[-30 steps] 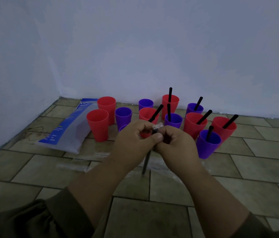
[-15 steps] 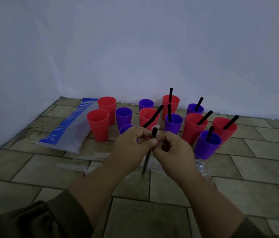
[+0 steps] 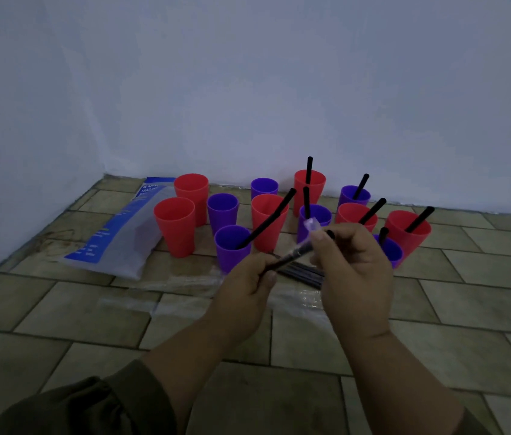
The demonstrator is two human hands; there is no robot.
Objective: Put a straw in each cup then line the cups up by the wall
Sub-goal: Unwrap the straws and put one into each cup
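Red cups (image 3: 174,233) & purple cups (image 3: 222,215), several w/ black straws (image 3: 373,210).

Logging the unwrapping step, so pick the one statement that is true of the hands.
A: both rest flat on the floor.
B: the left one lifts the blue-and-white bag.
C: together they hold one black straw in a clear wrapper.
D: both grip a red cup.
C: the left hand grips the lower end of the wrapped straw, and the right hand pinches its upper end.

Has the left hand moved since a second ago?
Yes: the left hand drew back toward the person, uncovering the near purple plastic cup it hid.
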